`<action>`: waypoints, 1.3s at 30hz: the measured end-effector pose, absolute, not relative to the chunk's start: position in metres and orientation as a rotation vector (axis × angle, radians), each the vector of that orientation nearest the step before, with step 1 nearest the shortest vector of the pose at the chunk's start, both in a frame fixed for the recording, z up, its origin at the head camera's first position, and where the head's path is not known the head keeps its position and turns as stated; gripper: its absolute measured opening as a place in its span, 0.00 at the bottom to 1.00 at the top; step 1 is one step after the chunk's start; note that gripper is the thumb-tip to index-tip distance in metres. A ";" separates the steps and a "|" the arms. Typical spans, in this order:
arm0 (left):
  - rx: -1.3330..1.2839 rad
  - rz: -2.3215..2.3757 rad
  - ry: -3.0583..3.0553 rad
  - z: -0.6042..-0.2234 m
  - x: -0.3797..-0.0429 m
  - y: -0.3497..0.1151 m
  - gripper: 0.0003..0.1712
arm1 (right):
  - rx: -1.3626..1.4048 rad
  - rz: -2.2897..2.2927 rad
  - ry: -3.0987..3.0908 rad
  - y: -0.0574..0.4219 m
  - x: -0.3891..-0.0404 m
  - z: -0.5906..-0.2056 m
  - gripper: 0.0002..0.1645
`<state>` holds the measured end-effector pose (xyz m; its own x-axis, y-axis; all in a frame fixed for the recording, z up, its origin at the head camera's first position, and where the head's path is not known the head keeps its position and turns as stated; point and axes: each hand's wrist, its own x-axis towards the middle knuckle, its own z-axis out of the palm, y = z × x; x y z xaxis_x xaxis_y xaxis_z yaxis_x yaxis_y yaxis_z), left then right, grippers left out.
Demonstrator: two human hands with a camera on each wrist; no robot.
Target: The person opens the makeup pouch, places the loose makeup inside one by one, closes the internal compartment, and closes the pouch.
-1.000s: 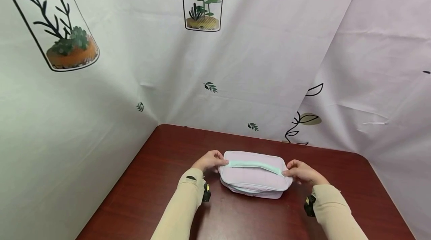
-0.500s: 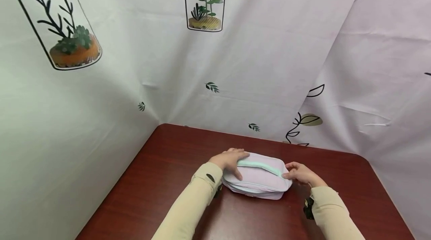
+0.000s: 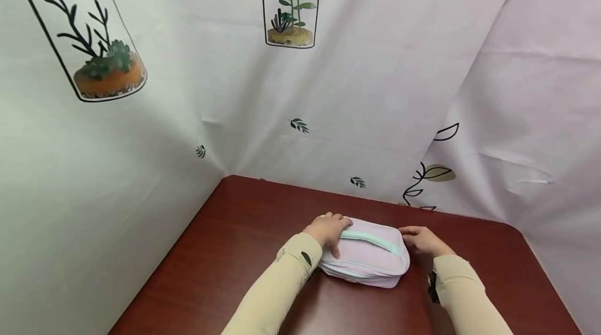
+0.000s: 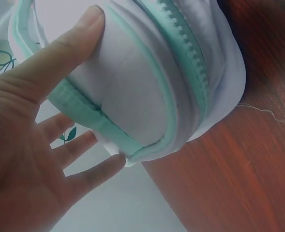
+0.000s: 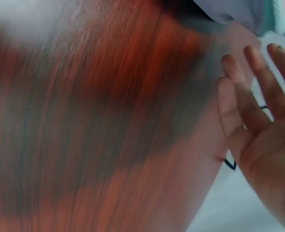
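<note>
A pale lilac zip pouch (image 3: 368,267) with a mint-green handle (image 3: 371,239) lies on the table. Across its left end rests my left hand (image 3: 328,231), thumb toward the front and fingers toward the back. In the left wrist view the left hand (image 4: 40,130) is spread, its thumb lying on the pouch top (image 4: 132,96) and the other fingers extended by the handle side. The zipper (image 4: 186,53) runs along the pouch's side. My right hand (image 3: 424,241) is just beside the pouch's right end; in the right wrist view the right hand (image 5: 268,125) has loosely extended fingers, apart from the pouch (image 5: 234,12).
The pouch lies on a dark red-brown wooden table (image 3: 225,267) with rounded far corners. White printed fabric (image 3: 357,105) hangs along the table's back and sides. A loose thread (image 4: 263,110) lies near the pouch.
My left hand has shifted right, from the pouch's left edge to over its left end. The right hand has let go of the right end by the handle. The pouch stays about where it was.
</note>
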<state>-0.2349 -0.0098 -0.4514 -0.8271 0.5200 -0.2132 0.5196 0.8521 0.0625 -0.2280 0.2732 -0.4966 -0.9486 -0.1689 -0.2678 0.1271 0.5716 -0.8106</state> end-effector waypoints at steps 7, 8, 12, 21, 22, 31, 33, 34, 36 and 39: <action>0.777 -0.039 2.814 -0.455 -0.234 -0.011 0.54 | -0.176 -1.424 2.358 0.263 -0.241 -0.511 0.22; 0.771 -0.042 2.817 -0.455 -0.234 -0.012 0.54 | -0.186 -1.434 2.341 0.263 -0.243 -0.512 0.22; 0.758 -0.071 2.821 -0.452 -0.234 -0.011 0.54 | -0.213 -1.440 2.318 0.262 -0.246 -0.512 0.21; 0.739 -0.127 2.814 -0.451 -0.232 -0.008 0.54 | -0.065 -1.346 2.569 0.261 -0.247 -0.521 0.16; 0.737 -0.128 2.815 -0.451 -0.232 -0.008 0.54 | -0.056 -1.344 2.589 0.261 -0.247 -0.523 0.15; 0.716 -0.139 2.815 -0.448 -0.230 -0.006 0.54 | -0.031 -1.349 2.615 0.261 -0.246 -0.524 0.13; 0.712 -0.133 2.815 -0.447 -0.230 -0.006 0.54 | -0.012 -1.354 2.634 0.261 -0.246 -0.523 0.13; 0.712 -0.131 2.816 -0.447 -0.230 -0.006 0.54 | 0.002 -1.357 2.648 0.261 -0.246 -0.523 0.13; 0.710 -0.127 2.818 -0.448 -0.231 -0.006 0.54 | 0.003 -1.353 2.676 0.261 -0.246 -0.522 0.13; 0.708 -0.125 2.821 -0.450 -0.231 -0.006 0.54 | -0.018 -1.339 2.700 0.260 -0.246 -0.523 0.13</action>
<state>-0.2312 -0.0060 -0.4500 -0.8570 0.4550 -0.2418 0.4747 0.8798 -0.0269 -0.2465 0.2599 -0.5232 -0.9917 -0.0674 -0.1094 0.0463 0.6068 -0.7935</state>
